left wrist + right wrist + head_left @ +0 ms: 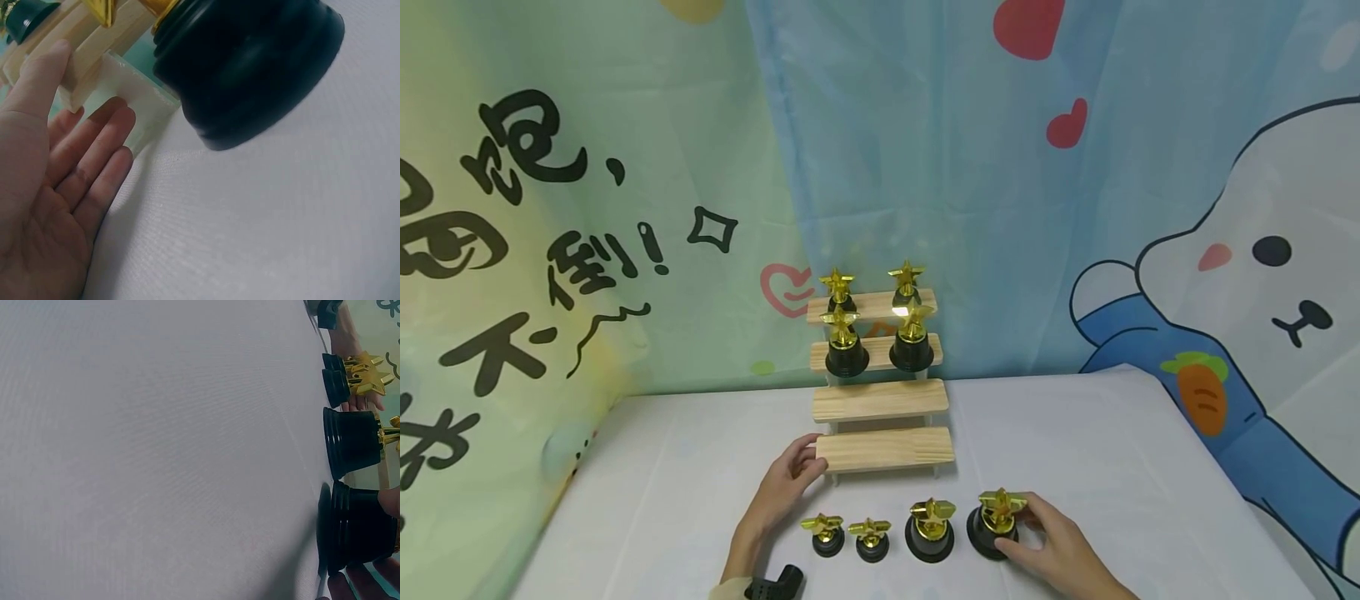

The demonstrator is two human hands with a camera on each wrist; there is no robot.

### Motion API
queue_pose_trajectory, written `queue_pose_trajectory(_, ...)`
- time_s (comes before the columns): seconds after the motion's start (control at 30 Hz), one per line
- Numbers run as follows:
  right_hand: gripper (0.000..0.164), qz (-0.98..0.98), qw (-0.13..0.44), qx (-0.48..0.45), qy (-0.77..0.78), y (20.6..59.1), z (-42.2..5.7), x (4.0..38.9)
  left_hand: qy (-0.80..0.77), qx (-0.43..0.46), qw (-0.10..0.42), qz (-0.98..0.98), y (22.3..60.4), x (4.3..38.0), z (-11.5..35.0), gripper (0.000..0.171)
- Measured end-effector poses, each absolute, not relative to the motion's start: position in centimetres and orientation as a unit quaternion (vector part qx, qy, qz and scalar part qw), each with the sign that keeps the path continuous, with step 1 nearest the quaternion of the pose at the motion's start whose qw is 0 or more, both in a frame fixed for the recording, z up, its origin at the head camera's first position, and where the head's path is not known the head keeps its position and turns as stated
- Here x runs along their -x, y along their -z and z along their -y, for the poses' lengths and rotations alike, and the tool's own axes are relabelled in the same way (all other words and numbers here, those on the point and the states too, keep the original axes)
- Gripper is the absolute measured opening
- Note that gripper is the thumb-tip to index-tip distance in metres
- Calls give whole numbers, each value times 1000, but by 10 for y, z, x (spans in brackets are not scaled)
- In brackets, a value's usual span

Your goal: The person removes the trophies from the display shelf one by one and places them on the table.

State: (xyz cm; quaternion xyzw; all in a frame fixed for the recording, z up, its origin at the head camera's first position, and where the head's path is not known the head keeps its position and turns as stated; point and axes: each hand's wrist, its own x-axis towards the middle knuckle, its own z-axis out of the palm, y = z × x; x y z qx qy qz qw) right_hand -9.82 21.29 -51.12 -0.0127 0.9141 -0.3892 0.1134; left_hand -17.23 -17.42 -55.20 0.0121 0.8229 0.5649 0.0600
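Observation:
A four-tier wooden display stand (883, 450) stands on the white table. My left hand (786, 483) holds the left end of its lowest board, thumb in front and fingers behind; in the left wrist view the lower fingers (103, 147) extend beside the stand's clear support. At the front right, my right hand (1056, 546) grips a gold star trophy (998, 521) by its black base, between thumb and fingers. That base (359, 525) shows a dark shadow along its underside in the right wrist view. Another large trophy (930, 532) stands just left of it.
Two smaller star trophies (823, 535) stand further left in the front row. Several trophies occupy the stand's upper two tiers, including one on the second tier (912, 340). Behind the table (1037, 442) hangs a printed cloth backdrop (925, 150).

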Motion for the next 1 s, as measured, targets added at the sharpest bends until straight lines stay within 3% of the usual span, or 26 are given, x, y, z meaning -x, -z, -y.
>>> queue_pose_trajectory(0.73, 65, -916, 130, 55, 375, 513, -216, 98, -562, -21, 56, -825, 550, 173, 175, 59)
queue_pose_trajectory(1.0, 78, -888, 223, 97, 390, 502, -228, 108, -561, -19, 54, -826, 550, 172, 174, 59)
